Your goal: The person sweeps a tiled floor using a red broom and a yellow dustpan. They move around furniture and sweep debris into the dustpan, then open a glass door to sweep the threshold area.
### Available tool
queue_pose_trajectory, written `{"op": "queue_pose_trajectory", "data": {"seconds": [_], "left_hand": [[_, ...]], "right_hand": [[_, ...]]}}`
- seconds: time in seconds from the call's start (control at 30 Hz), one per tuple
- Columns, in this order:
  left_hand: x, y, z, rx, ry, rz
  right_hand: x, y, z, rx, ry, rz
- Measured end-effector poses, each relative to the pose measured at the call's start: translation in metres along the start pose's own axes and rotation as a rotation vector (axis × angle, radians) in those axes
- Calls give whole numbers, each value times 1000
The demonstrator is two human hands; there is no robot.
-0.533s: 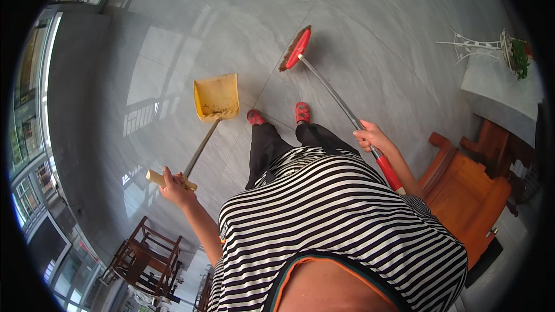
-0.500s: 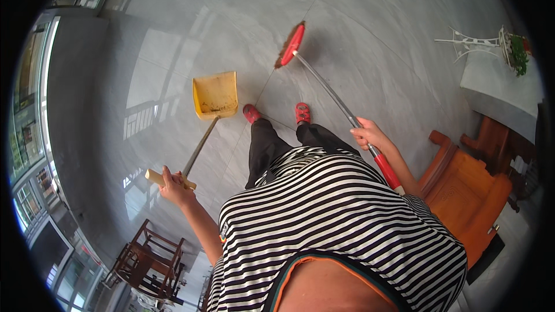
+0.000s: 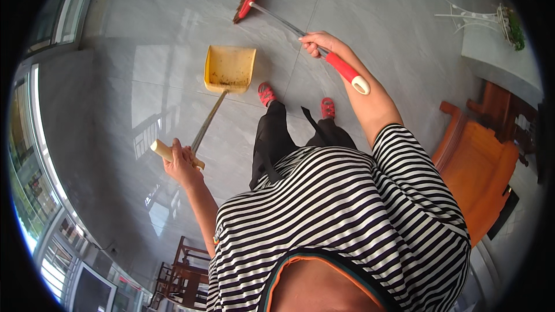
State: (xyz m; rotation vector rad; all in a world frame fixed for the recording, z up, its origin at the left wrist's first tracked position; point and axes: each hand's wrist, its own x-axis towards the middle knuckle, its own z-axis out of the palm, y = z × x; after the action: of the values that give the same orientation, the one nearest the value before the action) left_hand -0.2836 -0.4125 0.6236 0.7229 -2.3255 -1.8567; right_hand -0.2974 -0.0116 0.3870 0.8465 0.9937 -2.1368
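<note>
My left hand (image 3: 182, 164) is closed round the cream crossbar grip of a long-handled dustpan (image 3: 230, 68). Its yellow pan lies on the floor ahead of my left foot, with dark bits of dirt inside. My right hand (image 3: 321, 44) grips the grey metal pole of a broom (image 3: 276, 18) just below its red sleeve, and the arm is stretched forward. The red broom head (image 3: 248, 0) with brown bristles rests at or near the floor, beyond the pan and slightly to its right. The pole's cream end loop lies over my right forearm.
Glossy grey tiles (image 3: 370, 34) cover the floor. On the right stand an orange-brown wooden chair (image 3: 477, 162) and a white metal plant stand (image 3: 477, 18) by a pale ledge. A dark wooden chair (image 3: 188, 271) is behind on the left; glazed doors (image 3: 34, 156) line the left side.
My right hand has reached forward and left, carrying the broom head farther away and leftward past the pan. The left hand and dustpan appear slightly shifted as the view turned.
</note>
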Motion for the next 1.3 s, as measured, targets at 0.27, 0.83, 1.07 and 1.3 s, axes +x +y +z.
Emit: {"op": "queue_pose_trajectory", "data": {"seconds": [0.27, 0.83, 1.07, 1.3], "left_hand": [[96, 33, 15, 46, -202, -12], [256, 46, 61, 567, -768, 80], [327, 2, 44, 788, -953, 314], [377, -83, 14, 862, -987, 317]], "right_hand": [[-132, 139, 23, 423, 153, 90], [-223, 188, 227, -166, 947, 211], [-114, 242, 200, -233, 949, 371], [-24, 298, 357, -139, 804, 394]]}}
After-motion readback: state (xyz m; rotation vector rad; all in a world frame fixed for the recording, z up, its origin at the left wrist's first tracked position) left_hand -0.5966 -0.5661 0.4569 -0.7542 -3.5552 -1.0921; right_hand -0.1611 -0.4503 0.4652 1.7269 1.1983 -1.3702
